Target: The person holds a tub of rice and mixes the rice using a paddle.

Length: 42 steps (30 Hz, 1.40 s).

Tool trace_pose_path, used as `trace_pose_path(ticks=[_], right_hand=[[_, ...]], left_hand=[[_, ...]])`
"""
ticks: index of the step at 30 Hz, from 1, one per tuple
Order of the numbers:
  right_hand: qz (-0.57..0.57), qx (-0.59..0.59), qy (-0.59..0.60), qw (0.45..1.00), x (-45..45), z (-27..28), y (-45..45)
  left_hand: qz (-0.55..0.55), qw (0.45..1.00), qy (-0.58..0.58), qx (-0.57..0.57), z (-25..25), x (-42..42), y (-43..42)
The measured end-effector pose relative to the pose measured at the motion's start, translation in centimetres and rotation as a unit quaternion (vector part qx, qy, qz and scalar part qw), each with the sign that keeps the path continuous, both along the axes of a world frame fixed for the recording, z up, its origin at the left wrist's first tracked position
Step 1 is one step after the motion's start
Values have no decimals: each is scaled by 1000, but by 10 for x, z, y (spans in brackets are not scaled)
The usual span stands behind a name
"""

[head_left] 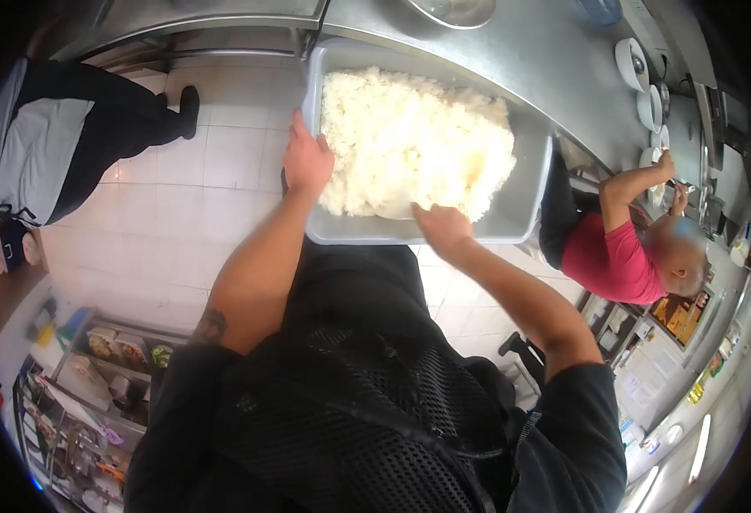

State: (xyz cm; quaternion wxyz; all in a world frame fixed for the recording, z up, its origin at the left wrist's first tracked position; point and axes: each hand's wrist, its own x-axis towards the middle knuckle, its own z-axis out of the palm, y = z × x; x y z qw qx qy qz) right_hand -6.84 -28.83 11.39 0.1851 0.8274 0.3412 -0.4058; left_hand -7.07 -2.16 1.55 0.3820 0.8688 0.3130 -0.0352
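Observation:
A large grey plastic tub (521, 184) full of white rice (418, 137) is in front of me, at the edge of a steel counter. My left hand (309, 158) grips the tub's left wall, fingers over the rim. Near the tub's front wall, my right hand (442, 229) is closed on a pale, flat scoop (397, 208) whose blade rests against the rice. The rice is heaped toward the left and middle, and grey tub bottom shows at the right.
The steel counter (555, 77) holds a metal bowl (454, 8) and several white bowls at the right. A person in a red shirt (611, 256) works there. Another person in dark clothes (102, 128) stands at the left. Food containers (119, 363) sit at lower left.

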Motion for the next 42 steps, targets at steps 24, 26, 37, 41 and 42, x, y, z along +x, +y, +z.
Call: trace_pose_path(ticks=[24,26,37,41,42], right_hand=[[-269,-2,57,961,32,-35,-38],[-345,47,42,937,24,-47,-58],[-657,1,290,697,61,64,-123],[-762,-6,312,568,43,8,-108],[-780,4,312,542,39,-14,-102]], left_hand=[[4,999,46,23,8,7,-5],[1,999,47,7,12,10,-5],[4,999,45,-23,12,5,-4],[9,999,35,-5,8,7,-2],[8,1000,21,-2,6,5,-2]])
